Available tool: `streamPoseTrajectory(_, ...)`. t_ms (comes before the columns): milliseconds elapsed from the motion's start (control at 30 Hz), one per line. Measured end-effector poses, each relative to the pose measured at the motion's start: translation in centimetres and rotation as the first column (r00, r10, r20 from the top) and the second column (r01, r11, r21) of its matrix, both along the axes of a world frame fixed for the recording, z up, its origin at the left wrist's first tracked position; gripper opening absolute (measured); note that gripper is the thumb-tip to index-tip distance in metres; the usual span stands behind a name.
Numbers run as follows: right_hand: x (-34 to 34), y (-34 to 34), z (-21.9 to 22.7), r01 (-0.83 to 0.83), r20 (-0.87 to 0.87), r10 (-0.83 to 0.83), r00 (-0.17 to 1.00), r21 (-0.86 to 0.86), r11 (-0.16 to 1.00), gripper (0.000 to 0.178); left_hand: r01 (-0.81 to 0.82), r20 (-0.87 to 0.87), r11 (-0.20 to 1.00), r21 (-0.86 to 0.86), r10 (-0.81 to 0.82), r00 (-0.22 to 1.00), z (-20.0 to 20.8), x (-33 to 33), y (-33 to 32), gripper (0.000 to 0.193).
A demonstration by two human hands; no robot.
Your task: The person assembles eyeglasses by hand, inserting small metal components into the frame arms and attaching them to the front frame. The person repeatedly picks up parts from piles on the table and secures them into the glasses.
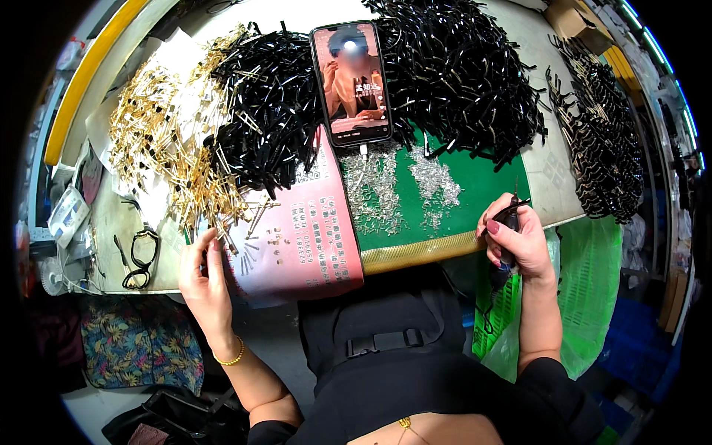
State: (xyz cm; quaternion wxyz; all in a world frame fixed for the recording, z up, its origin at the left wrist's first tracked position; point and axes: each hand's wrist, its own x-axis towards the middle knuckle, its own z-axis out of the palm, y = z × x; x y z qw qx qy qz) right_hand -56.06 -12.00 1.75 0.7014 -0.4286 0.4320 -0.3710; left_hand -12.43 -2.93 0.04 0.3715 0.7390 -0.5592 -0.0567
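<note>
My left hand (pixel 205 278) is at the table's near edge, thumb and finger brought together at the tips. Beside those fingertips lies the lower end of a heap of gold metal eyeglass temples (pixel 167 122); whether one is pinched is too small to tell. My right hand (pixel 528 241) is closed around a dark, slim tool (pixel 507 256) with a thin tip pointing up and a cord below, which looks like an electric screwdriver. A black piece sticks out by its fingers. Small silver parts (pixel 374 196) lie in patches on the green mat (pixel 482 178), between my hands.
Black glossy temples are heaped at the back left (pixel 271 104) and back right (pixel 463 81). A phone (pixel 351 85) on a cable leans between them. Bundled dark temples (pixel 604 133) lie far right. Black glasses frames (pixel 141 256) lie left; a green basket (pixel 589 304) stands below right.
</note>
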Motion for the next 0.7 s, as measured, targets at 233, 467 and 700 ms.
streamPoseTrajectory(233, 0.0, 0.2, -0.1, 0.003, -0.047, -0.004, 0.999, -0.016, 1.0, 0.018, -0.009, 0.55, 0.988, 0.157, -0.08, 0.831, 1.6, -1.4, -0.3, 0.027)
streamPoseTrajectory(467, 0.1, 0.0, 0.2, -0.005, 0.014, 0.005, 1.0, -0.01, 1.0, 0.014, 0.006, 0.272, 1.0, 0.002, -0.006, 0.962, 2.5, -1.1, -0.9, 0.026)
streamPoseTrajectory(700, 4.9, 2.0, 2.6, -0.019, -0.005, 0.019, 1.0, -0.099, 0.995, 0.007, 0.328, -0.29, 0.938, -0.109, -0.346, 0.892, 3.1, -10.8, -1.1, 0.018)
